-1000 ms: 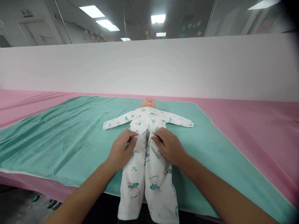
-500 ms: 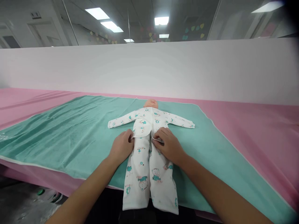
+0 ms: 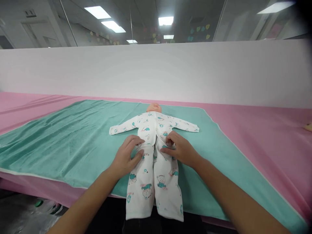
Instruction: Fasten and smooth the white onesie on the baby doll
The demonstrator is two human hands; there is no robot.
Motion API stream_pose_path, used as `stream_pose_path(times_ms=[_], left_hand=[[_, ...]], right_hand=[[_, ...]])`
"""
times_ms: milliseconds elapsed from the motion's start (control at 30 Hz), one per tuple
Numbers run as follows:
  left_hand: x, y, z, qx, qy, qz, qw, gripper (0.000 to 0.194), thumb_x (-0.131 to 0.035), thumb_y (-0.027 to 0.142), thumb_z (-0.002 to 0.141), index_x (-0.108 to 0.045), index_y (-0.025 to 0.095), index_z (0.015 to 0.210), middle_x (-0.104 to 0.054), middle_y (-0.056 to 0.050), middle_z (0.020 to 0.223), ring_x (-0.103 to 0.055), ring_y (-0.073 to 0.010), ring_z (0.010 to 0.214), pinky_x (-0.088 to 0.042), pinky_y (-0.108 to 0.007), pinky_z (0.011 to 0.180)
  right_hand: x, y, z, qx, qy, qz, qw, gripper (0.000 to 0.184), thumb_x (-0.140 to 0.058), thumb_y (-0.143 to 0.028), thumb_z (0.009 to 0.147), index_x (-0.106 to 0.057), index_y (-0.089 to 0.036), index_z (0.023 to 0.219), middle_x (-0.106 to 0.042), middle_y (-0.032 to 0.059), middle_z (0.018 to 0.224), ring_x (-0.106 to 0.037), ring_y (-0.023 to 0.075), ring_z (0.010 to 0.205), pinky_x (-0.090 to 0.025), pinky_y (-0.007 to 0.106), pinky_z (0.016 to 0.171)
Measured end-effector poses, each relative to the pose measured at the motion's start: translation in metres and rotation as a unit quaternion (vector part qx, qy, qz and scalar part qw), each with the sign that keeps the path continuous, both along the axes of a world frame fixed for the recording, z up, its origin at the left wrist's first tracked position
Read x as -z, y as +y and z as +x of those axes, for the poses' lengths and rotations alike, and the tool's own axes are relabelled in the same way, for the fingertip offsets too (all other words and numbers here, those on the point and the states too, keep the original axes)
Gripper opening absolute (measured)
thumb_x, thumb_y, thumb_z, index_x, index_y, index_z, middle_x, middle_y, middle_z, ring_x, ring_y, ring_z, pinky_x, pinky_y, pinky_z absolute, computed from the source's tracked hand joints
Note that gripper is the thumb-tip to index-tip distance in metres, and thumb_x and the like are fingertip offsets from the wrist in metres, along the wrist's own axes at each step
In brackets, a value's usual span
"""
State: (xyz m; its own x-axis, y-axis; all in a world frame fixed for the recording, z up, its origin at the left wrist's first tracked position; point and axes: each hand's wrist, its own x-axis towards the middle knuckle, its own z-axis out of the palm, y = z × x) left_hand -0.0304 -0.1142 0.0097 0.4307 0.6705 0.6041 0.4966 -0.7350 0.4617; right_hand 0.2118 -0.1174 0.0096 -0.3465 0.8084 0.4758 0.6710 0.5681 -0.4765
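Note:
A baby doll (image 3: 154, 107) lies on its back on a green towel (image 3: 68, 139), dressed in a white onesie (image 3: 152, 156) printed with teal bears. Its sleeves are spread out and its legs hang over the table's near edge. My left hand (image 3: 126, 156) pinches the cloth at the doll's left hip, thumb and fingers closed on the fabric. My right hand (image 3: 179, 149) grips the cloth at the right hip the same way.
The towel lies on a pink sheet (image 3: 268, 136) covering the table. A white partition wall (image 3: 156, 71) runs along the far side. A small beige object (image 3: 308, 126) shows at the right edge. The dark floor (image 3: 24, 217) is below the near edge.
Both hands have slid up to the onesie's waist and pulled the cloth together. The gap between top and trouser part has closed, and the onesie lies smoother.

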Motion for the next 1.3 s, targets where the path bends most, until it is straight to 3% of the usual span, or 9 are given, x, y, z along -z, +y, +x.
stream_pose_path(times_ms=[167, 300, 467, 567, 700, 900, 1033, 1167, 1300], left_hand=[[-0.002, -0.001, -0.002, 0.017, -0.033, -0.067, 0.997, 0.024, -0.04, 0.029, 0.09, -0.053, 0.018, 0.072, -0.056, -0.003, 0.077, -0.052, -0.0143, 0.073, -0.043, -0.028, 0.069], [0.002, 0.002, -0.007, -0.055, -0.046, -0.123, 0.99, 0.033, -0.039, 0.036, 0.09, -0.047, 0.018, 0.063, -0.05, 0.001, 0.061, -0.047, -0.0119, 0.059, -0.04, -0.026, 0.06], [0.005, 0.025, -0.001, -0.162, -0.188, -0.196, 0.949, 0.031, -0.047, 0.043, 0.085, -0.054, 0.019, 0.102, -0.062, -0.006, 0.105, -0.057, -0.0189, 0.097, -0.045, -0.03, 0.081], [0.002, 0.037, 0.011, -0.11, -0.202, -0.286, 0.93, 0.048, -0.05, 0.049, 0.082, -0.049, 0.019, 0.12, -0.053, -0.01, 0.128, -0.051, -0.0237, 0.115, -0.043, -0.036, 0.093], [-0.001, 0.047, 0.028, -0.074, -0.205, -0.315, 0.924, 0.067, -0.054, 0.057, 0.077, -0.041, 0.021, 0.132, -0.036, -0.01, 0.144, -0.037, -0.0289, 0.129, -0.035, -0.041, 0.103], [0.001, 0.074, 0.036, 0.004, -0.252, -0.323, 0.912, 0.066, -0.057, 0.053, 0.077, -0.041, 0.023, 0.134, -0.042, -0.006, 0.14, -0.042, -0.0256, 0.126, -0.037, -0.035, 0.102], [0.004, 0.078, 0.032, 0.008, -0.254, -0.323, 0.912, 0.058, -0.052, 0.049, 0.081, -0.044, 0.023, 0.132, -0.043, -0.005, 0.14, -0.044, -0.0254, 0.124, -0.039, -0.036, 0.101], [0.006, 0.041, -0.01, -0.077, -0.118, -0.261, 0.955, 0.05, -0.048, 0.042, 0.084, -0.048, 0.021, 0.129, -0.049, -0.006, 0.135, -0.047, -0.0237, 0.121, -0.038, -0.037, 0.102], [0.022, -0.04, -0.12, -0.196, 0.049, -0.06, 0.977, 0.037, -0.041, 0.038, 0.087, -0.054, 0.026, 0.12, -0.051, -0.003, 0.132, -0.045, -0.0219, 0.122, -0.034, -0.041, 0.105]], right_hand=[[-0.004, -0.006, 0.001, -0.003, -0.008, -0.018, 1.0, 0.034, -0.043, -0.037, 0.091, -0.037, -0.019, 0.063, -0.042, -0.0024, 0.066, -0.037, 0.0112, 0.061, -0.032, 0.025, 0.057], [-0.002, 0.004, 0.011, -0.064, 0.119, -0.173, 0.976, 0.041, -0.043, -0.047, 0.088, -0.047, -0.018, 0.06, -0.05, 0.0005, 0.066, -0.043, 0.0125, 0.061, -0.035, 0.026, 0.059], [0.015, 0.031, 0.034, 0.115, 0.211, -0.2, 0.95, 0.049, -0.038, -0.059, 0.085, -0.055, -0.017, 0.066, -0.055, 0.0029, 0.067, -0.047, 0.0151, 0.062, -0.036, 0.027, 0.058], [0.021, 0.039, 0.029, 0.152, 0.178, -0.163, 0.958, 0.046, -0.042, -0.059, 0.083, -0.061, -0.017, 0.084, -0.062, 0.005, 0.087, -0.053, 0.02, 0.079, -0.039, 0.03, 0.069], [0.021, 0.035, 0.007, 0.086, 0.213, -0.166, 0.959, 0.051, -0.042, -0.059, 0.085, -0.055, -0.018, 0.111, -0.06, 0.0075, 0.11, -0.054, 0.0239, 0.099, -0.041, 0.036, 0.086], [0.024, 0.038, 0.004, 0.038, 0.277, -0.199, 0.939, 0.074, -0.045, -0.061, 0.083, -0.018, -0.028, 0.144, -0.019, 0.0006, 0.15, -0.019, 0.0207, 0.137, -0.022, 0.037, 0.111], [0.027, 0.044, 0.012, 0.047, 0.25, -0.205, 0.945, 0.078, -0.041, -0.065, 0.082, -0.013, -0.028, 0.145, -0.016, -0.0007, 0.15, -0.018, 0.0214, 0.137, -0.022, 0.038, 0.112], [0.031, 0.03, 0.022, 0.103, 0.151, -0.217, 0.959, 0.072, -0.035, -0.064, 0.085, -0.022, -0.025, 0.143, -0.032, 0.0041, 0.145, -0.033, 0.0246, 0.131, -0.027, 0.041, 0.11], [0.039, 0.008, 0.042, 0.084, -0.032, -0.16, 0.983, 0.068, -0.034, -0.06, 0.088, -0.017, -0.028, 0.145, -0.03, 0.0022, 0.146, -0.032, 0.0264, 0.132, -0.029, 0.044, 0.108]])
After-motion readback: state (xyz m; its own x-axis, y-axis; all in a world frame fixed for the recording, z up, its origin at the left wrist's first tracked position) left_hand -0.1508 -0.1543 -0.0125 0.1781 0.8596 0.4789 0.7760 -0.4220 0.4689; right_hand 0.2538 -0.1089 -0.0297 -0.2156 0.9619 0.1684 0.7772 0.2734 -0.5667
